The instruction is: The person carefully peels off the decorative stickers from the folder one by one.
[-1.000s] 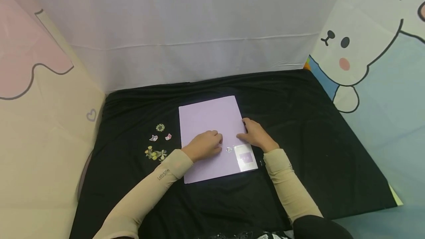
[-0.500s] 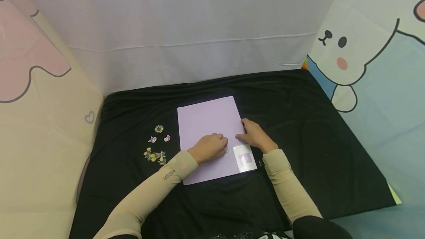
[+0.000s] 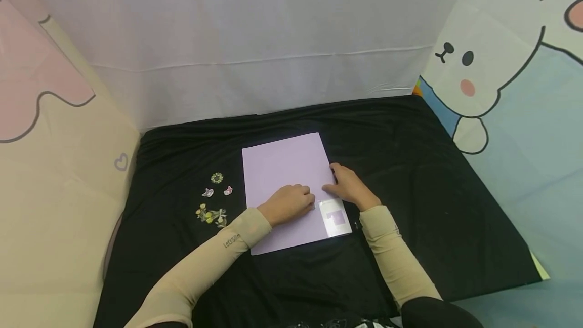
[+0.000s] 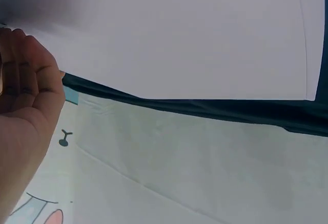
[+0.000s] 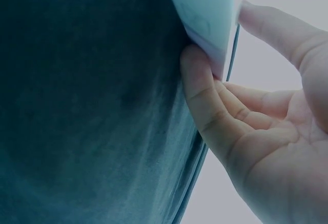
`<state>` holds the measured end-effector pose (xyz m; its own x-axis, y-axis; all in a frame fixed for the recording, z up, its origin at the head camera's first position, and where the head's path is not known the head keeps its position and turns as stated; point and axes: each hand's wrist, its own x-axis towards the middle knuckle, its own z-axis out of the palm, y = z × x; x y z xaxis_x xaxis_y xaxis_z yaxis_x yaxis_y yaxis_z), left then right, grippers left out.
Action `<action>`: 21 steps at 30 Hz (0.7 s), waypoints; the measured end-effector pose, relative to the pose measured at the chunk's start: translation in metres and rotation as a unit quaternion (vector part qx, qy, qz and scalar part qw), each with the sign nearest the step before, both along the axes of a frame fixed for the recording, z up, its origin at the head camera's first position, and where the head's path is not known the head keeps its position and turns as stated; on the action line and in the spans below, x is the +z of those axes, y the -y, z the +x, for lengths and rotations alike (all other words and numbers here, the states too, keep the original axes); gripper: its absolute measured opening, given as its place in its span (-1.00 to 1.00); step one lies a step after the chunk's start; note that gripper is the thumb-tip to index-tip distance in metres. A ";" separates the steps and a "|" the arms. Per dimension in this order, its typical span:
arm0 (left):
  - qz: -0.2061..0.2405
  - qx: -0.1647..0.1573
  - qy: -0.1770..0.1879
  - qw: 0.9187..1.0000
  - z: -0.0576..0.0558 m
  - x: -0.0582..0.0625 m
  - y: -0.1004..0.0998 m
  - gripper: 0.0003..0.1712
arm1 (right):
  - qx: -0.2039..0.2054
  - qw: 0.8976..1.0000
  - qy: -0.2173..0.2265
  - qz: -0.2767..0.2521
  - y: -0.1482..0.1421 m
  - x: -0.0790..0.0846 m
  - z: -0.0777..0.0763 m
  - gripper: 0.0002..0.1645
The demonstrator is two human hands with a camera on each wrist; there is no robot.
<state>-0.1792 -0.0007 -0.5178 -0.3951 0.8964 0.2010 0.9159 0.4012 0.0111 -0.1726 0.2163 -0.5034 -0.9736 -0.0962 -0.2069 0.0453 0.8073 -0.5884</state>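
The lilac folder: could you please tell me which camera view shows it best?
The head view: it shows most of the lilac folder, including its corner pocket, despite the left hand. The left wrist view shows a pale part; the right wrist view, a narrow part by the right hand.

Head cam high, fwd/down; wrist cams v close; L faces white backdrop [image 4: 205,152], shares purple board [image 3: 282,166] w/ head
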 end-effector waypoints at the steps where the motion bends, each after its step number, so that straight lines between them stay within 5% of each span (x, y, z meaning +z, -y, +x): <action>1: -0.003 -0.007 -0.010 1.000 0.000 0.000 0.000 -0.85 | 0.001 1.000 0.000 0.001 0.000 0.000 0.000 -0.15; 11: -0.089 -0.056 -0.047 0.993 -0.009 -0.007 0.003 -0.72 | 0.003 1.000 0.003 0.006 0.002 0.001 0.000 -0.15; 21: -0.086 -0.041 -0.005 0.995 -0.019 -0.010 0.017 -0.73 | 0.004 1.000 0.017 0.011 0.001 0.000 -0.004 -0.12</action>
